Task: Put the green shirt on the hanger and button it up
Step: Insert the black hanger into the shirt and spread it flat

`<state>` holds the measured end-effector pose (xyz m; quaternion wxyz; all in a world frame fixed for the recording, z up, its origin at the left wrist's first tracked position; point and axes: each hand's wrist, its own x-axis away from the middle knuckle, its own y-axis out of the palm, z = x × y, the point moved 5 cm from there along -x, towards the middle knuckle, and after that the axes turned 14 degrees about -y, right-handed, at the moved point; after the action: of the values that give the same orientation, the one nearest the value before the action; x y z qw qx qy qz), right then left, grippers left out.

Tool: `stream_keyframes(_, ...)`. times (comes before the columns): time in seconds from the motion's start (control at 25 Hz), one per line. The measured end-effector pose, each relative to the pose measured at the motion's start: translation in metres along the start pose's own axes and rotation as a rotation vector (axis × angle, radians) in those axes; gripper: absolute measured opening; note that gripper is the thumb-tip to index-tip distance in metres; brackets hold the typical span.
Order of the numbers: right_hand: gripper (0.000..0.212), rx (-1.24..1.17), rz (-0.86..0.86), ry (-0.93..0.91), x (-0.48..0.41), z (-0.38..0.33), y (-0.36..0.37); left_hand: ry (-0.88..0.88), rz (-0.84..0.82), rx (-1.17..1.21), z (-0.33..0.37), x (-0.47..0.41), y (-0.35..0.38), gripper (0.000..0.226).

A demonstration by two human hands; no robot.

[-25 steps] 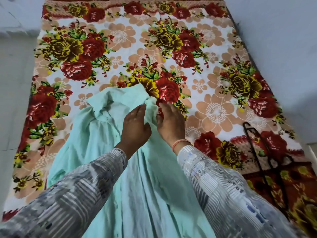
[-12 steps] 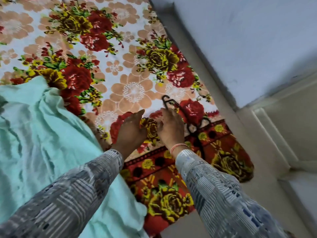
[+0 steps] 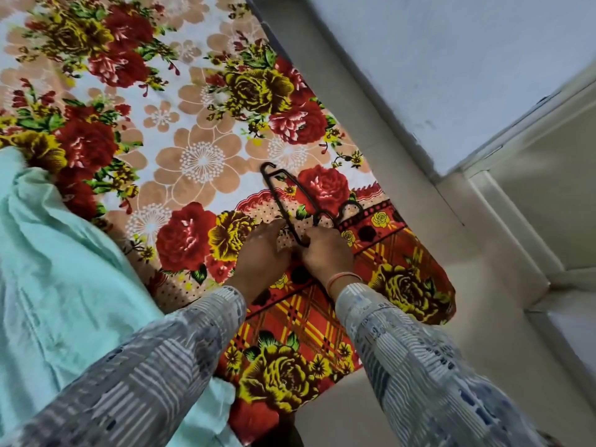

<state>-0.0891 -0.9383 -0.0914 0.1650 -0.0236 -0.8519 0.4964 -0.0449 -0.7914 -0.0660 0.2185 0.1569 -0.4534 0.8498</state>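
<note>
Fingers (image 3: 310,236) of the right hand (image 3: 325,254) are curled down onto the dark hanger (image 3: 278,201) where its bars meet near the neck, and seem to pinch it there; the left hand (image 3: 259,253) lies beside it with fingers (image 3: 274,228) nearly straight, tips resting on the cloth just at the hanger's lower bar, holding nothing

A floral bedsheet (image 3: 200,156) of red and yellow roses covers most of the view, its red checked border nearest the person. The green shirt (image 3: 64,269) lies crumpled on the sheet at the left, well apart from the hanger and from both hands. Grey patterned sleeves (image 3: 145,366) cover both forearms. The hanger lies flat on the sheet near its right edge, one end pointing away from the person, its hook (image 3: 351,206) curving off to the right. A thin orange bangle (image 3: 343,279) circles the right wrist
</note>
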Motion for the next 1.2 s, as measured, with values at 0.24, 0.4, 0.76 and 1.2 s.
stream_keyframes(0.24,0.032,-0.065,0.1,-0.003,0.003,-0.008,-0.007,-0.036,0.067,-0.003,-0.021,0.002,-0.039,0.066)
stream_keyframes(0.4,0.02,-0.186,0.201,-0.069,0.0,-0.065,-0.014,-0.098,0.12,0.052,-0.055,0.013,-0.089,0.064)
stream_keyframes(0.76,0.028,-0.132,0.098,-0.46,-0.019,-0.296,0.039,-0.291,0.315,0.276,-0.197,0.033,-0.229,0.06)
stream_keyframes(1.2,0.008,-0.062,-0.076,-0.733,0.007,-0.527,0.182,-0.719,0.361,1.342,-0.448,0.063,-0.371,0.015)
